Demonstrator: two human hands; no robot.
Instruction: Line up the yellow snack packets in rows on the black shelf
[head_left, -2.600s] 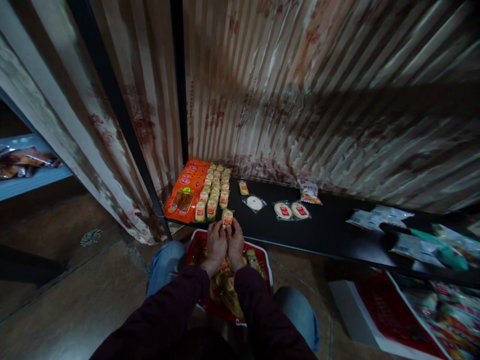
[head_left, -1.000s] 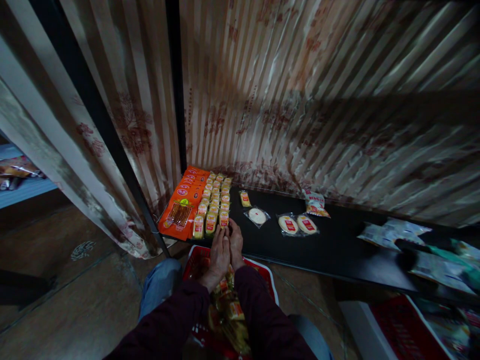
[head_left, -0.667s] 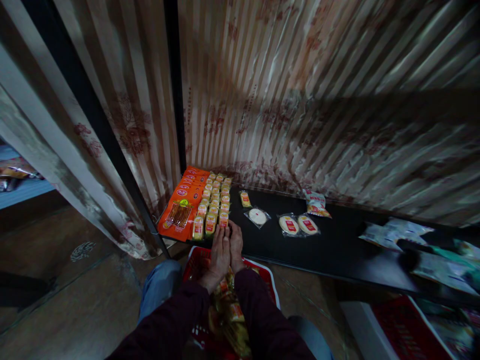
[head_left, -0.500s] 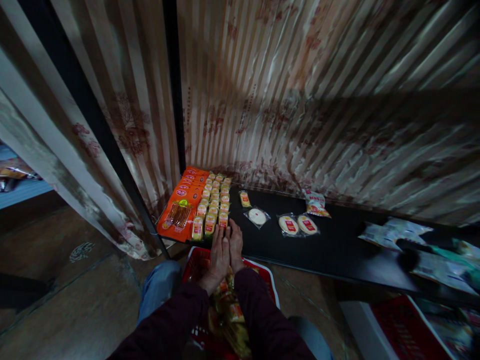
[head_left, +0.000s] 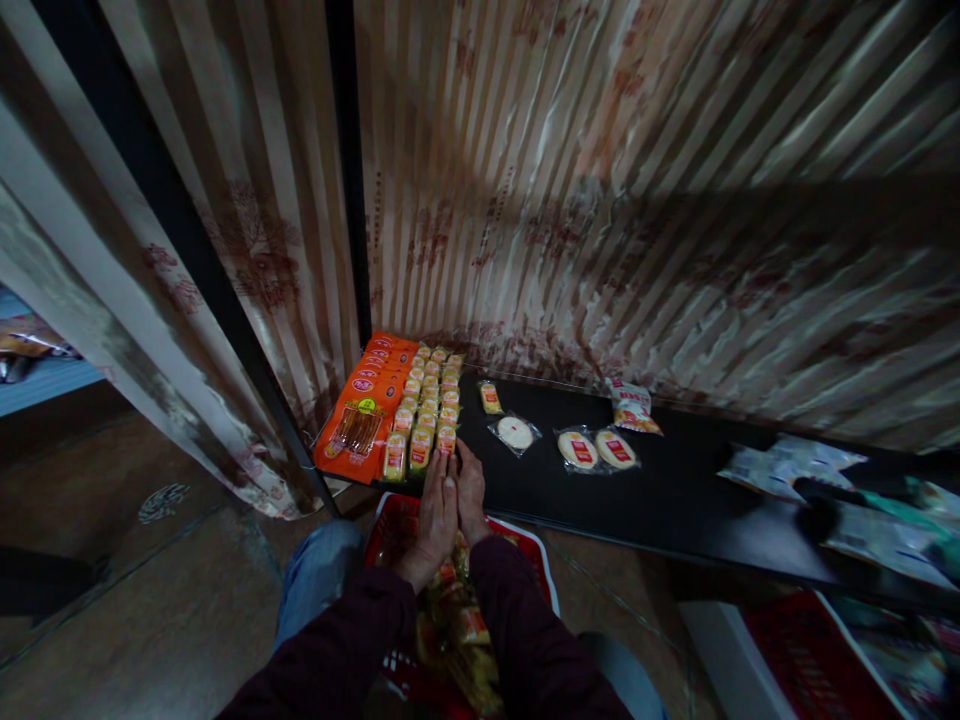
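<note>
Whereas a wrapped cake was raised between them moments ago, the left hand (head_left: 437, 512) and right hand (head_left: 471, 490) now lie low over the edge of the black shelf (head_left: 532, 495), fingers straight and narrowly together; the front cake (head_left: 446, 438) sits in the rightmost row, by the fingertips; that row seems lengthened, nearly matching its neighbours; whether either hand grips anything, I cannot tell.

Single head cam, set above, faces fwd & steeply down, fairly near L hand (head_left: 437, 518) & R hand (head_left: 471, 490), w/ blk shelf (head_left: 540, 500) just beyond & curtain (head_left: 480, 150) filling far bkgd.
</note>
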